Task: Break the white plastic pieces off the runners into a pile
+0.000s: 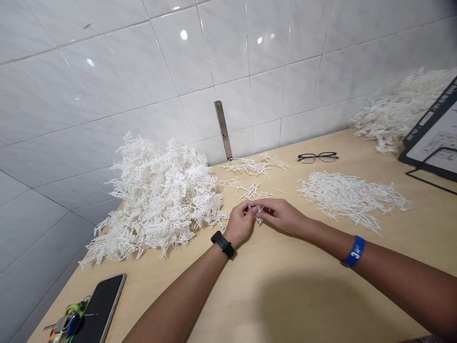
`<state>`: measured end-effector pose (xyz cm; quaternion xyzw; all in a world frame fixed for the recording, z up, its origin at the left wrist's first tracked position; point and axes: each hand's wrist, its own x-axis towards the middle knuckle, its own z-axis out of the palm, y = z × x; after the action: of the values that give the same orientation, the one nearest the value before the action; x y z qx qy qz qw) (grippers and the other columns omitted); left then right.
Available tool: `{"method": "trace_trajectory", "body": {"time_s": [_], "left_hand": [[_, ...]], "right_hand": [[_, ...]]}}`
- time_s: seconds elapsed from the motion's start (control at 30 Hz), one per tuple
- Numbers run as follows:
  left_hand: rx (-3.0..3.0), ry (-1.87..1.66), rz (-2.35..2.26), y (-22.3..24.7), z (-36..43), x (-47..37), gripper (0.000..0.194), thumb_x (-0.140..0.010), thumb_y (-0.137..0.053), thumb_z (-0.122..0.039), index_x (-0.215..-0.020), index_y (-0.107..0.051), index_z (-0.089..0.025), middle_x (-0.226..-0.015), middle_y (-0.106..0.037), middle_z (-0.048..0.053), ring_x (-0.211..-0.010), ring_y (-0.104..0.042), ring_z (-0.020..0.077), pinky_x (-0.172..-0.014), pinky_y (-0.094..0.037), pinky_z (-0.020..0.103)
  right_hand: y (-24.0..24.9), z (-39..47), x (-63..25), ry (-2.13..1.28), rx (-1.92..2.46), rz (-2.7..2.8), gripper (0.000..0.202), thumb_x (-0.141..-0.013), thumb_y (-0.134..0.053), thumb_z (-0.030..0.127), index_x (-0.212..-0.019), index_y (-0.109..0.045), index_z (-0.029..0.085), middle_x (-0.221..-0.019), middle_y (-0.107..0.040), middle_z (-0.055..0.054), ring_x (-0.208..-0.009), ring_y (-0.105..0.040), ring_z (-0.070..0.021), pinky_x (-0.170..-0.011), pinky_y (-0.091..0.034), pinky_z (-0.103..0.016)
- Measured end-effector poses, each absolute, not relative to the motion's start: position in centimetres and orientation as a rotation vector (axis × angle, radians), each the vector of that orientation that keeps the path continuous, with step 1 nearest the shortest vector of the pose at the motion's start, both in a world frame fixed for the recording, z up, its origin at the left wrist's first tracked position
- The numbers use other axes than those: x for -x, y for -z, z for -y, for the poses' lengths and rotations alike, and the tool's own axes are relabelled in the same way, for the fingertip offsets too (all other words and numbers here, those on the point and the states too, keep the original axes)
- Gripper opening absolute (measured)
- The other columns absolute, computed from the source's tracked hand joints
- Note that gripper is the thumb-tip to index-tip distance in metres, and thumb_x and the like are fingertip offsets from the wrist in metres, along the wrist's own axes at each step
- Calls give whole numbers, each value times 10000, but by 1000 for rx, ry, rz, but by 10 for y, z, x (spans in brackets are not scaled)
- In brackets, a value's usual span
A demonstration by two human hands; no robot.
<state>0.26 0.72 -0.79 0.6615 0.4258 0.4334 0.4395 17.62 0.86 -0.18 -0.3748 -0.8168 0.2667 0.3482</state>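
My left hand (240, 222) and my right hand (280, 215) meet above the middle of the table, fingertips together. Between them is a small white branched plastic piece (260, 220), partly covered by my fingers. Both hands are closed on it in a pinch. A large heap of white branched plastic pieces (164, 195) rises left of my left hand. Just beyond my fingers lie a few loose white sprigs (252, 191) and a small bunch of bare white stems (250, 166). To the right of my right hand spreads a flat pile of short white pieces (350, 195).
Eyeglasses (317, 157) lie near the tiled wall (264, 105), where a metal bracket (223, 131) is fixed. Another white pile (403, 109) sits far right behind a dark-framed board (435, 138). A phone (100, 307) and keys (62, 324) rest at the table's (228, 305) front left.
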Motion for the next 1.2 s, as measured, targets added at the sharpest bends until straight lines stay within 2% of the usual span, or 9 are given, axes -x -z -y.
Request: {"method": "trace_trajectory", "body": {"time_s": [0.1,0.23,0.43,0.6,0.8,1.0,1.2], "left_hand": [[-1652,-1066,-1070,7,-7,-3,125,-867,-544,-221,-844,-634,-138,-848,-682,52,-833,-595,178,-793,-442,285],[-1642,-1044,-1131,7,-8,-3,145,-868,-557,-269,-816,-607,-143,-773,-632,22,-755,-548,153,-737,-417,268],[-1721,-994,-1151,4,-4,-2,158,-888,-520,-299,-827,-565,-160,-758,-568,0,-721,-486,136,-690,-375,250],[-1751,-945,-1030,4,-4,1,215,-911,-480,-369,-837,-515,-170,-730,-490,-14,-690,-426,129,-665,-345,254],[-1625,-877,-835,5,-6,4,302,-888,-499,-471,-817,-492,-178,-735,-482,-6,-705,-437,136,-698,-371,267],[-1695,-836,-892,-3,-2,3,337,-908,-483,-492,-787,-496,-178,-725,-481,-6,-715,-435,138,-721,-380,271],[-1727,-781,-725,-4,-5,8,424,-893,-511,-574,-784,-490,-165,-758,-491,1,-730,-441,132,-724,-376,273]], "right_hand": [[-3,-7,-175,-645,1028,2094,269,-921,-530,350,-1085,-692,211,-974,-718,-62,-754,-617,-164,-675,-463,-273],[-5,-5,-175,-623,1106,2089,257,-927,-514,407,-981,-653,198,-801,-670,-28,-660,-563,-149,-612,-415,-264],[-2,-10,-180,-607,1092,2157,340,-943,-482,467,-806,-613,185,-726,-612,-22,-644,-499,-146,-599,-359,-265],[1,-16,-185,-787,933,2175,433,-956,-454,488,-672,-542,174,-658,-531,-6,-637,-463,-137,-618,-354,-267],[2,-18,-187,-1277,797,2043,444,-935,-469,547,-712,-529,168,-685,-511,-2,-646,-461,-131,-618,-373,-266],[5,-16,-186,-1247,861,2022,469,-926,-487,559,-659,-488,174,-627,-445,25,-594,-397,-110,-568,-331,-254],[6,-19,-190,-1387,727,2022,476,-935,-469,567,-679,-518,169,-649,-490,4,-622,-440,-125,-604,-356,-268]]}}
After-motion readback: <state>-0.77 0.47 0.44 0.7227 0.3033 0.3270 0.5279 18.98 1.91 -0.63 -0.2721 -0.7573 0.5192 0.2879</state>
